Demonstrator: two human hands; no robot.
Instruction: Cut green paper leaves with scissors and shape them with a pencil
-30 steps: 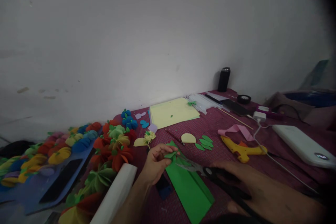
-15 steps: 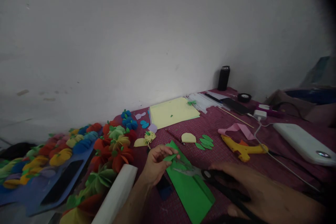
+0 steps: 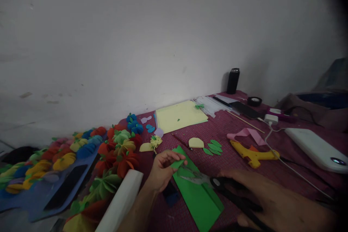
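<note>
Between its thumb and fingers, my left hand [image 3: 163, 169] pinches a small piece of green felt [image 3: 177, 164]. My right hand [image 3: 266, 195] grips black-handled scissors [image 3: 217, 184], with the blades parted and pointing left at the green piece. Under both the blades and the piece lies a folded green felt sheet [image 3: 199, 203]. Several cut green leaf shapes [image 3: 214, 147] rest just beyond the scissors, beside a pale yellow half-round piece [image 3: 196, 143].
Colourful felt pumpkins [image 3: 125, 152] crowd the left side, near a white roll [image 3: 122, 199]. Yellow sheets [image 3: 181, 116] lie by the wall. To the right are a yellow glue gun [image 3: 254, 154], a pink ribbon [image 3: 248, 134], a white power bank [image 3: 315, 148] with a cable, and a black can [image 3: 233, 81].
The scissor blades look slightly more open around the green piece. Otherwise the whole view has shifted a little, and both hands keep nearly the same places.
</note>
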